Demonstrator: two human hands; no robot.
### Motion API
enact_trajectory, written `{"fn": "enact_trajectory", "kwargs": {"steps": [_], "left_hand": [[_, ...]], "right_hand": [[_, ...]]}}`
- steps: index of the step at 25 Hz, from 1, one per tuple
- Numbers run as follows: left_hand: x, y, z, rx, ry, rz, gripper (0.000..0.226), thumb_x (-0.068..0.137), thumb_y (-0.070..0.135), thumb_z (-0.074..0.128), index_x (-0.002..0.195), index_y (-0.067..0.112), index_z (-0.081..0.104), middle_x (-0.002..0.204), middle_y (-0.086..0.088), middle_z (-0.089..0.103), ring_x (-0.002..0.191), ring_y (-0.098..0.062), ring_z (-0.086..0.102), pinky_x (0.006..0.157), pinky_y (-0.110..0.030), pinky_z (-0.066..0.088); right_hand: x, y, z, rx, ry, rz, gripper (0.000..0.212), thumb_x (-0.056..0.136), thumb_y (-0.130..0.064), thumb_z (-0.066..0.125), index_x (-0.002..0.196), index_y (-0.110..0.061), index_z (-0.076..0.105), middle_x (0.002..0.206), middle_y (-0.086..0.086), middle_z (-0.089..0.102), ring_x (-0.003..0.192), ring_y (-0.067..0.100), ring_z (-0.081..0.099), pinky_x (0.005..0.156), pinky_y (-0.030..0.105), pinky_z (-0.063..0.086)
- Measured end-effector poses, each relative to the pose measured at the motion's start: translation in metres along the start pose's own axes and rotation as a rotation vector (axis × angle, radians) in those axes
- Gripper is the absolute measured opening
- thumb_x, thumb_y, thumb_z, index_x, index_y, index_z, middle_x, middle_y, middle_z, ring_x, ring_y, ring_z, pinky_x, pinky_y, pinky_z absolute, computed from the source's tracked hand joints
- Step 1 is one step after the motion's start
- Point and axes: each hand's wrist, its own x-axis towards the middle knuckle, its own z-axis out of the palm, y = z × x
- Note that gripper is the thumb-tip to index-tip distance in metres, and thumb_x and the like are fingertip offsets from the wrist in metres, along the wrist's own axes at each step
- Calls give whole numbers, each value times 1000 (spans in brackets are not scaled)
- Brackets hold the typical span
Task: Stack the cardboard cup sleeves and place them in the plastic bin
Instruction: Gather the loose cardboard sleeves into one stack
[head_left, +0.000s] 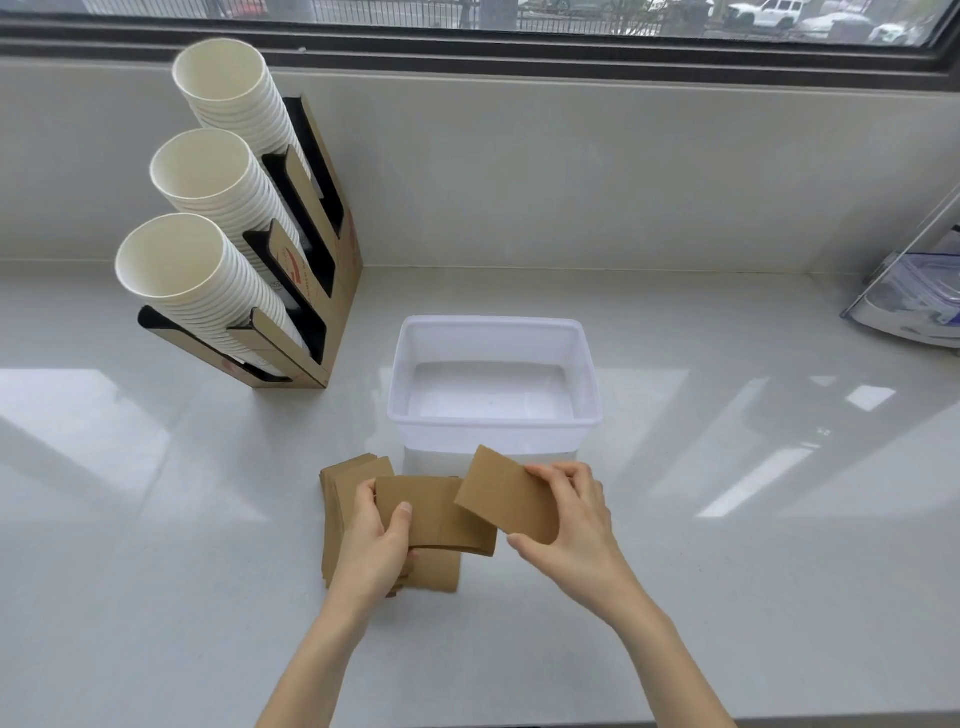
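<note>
Several flat brown cardboard cup sleeves lie in a loose pile (343, 499) on the white counter, just in front of a translucent white plastic bin (592, 384) with nothing inside. My left hand (376, 540) grips one sleeve (441, 514) above the pile, thumb on top. My right hand (576, 525) holds another sleeve (506, 499) by its right edge, tilted and raised, overlapping the left one near the bin's front wall. Part of the pile is hidden under my hands.
A cardboard cup dispenser (332, 291) with three slanted stacks of white paper cups (208, 171) stands at the back left. A clear plastic item (914, 296) sits at the right edge. A window ledge and wall run behind the counter.
</note>
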Motion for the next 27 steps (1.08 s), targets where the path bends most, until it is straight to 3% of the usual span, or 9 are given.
{"fn": "enact_trajectory", "kwargs": {"steps": [7,13,18,22,27], "left_hand": [[-9,3,11,-65,-51,1,20,94,29,34,105,15,44,86,4,57,77,-11,60,48,-13,51],[-9,-4,1,-44,2,33,18,91,16,44,108,18,40,88,3,57,74,-13,59,50,-17,51],[1,1,-36,-152,168,47,16,91,13,44,106,16,39,95,3,53,81,-13,56,56,-24,51],[3,-4,-59,-186,267,35,21,91,14,43,111,13,39,105,-2,51,95,-25,54,62,-26,46],[-2,-8,-65,-181,286,19,19,92,13,42,110,14,37,106,-2,49,92,-23,52,60,-24,45]], "right_hand": [[3,-22,22,-102,-112,-178,62,76,-28,64,132,-29,37,123,-9,32,106,3,25,96,17,17],[9,-29,30,-112,-168,-212,62,76,-31,64,132,-30,37,120,-7,31,108,4,24,96,19,18],[22,-19,40,199,-67,57,38,87,-28,56,124,-21,46,113,-5,37,116,12,43,95,20,32],[28,-3,76,-19,-252,295,45,87,-30,54,123,-7,41,126,11,37,115,25,45,97,30,40],[39,-17,105,-286,-186,378,70,75,-50,62,119,-2,38,123,14,38,117,32,40,95,38,41]]}}
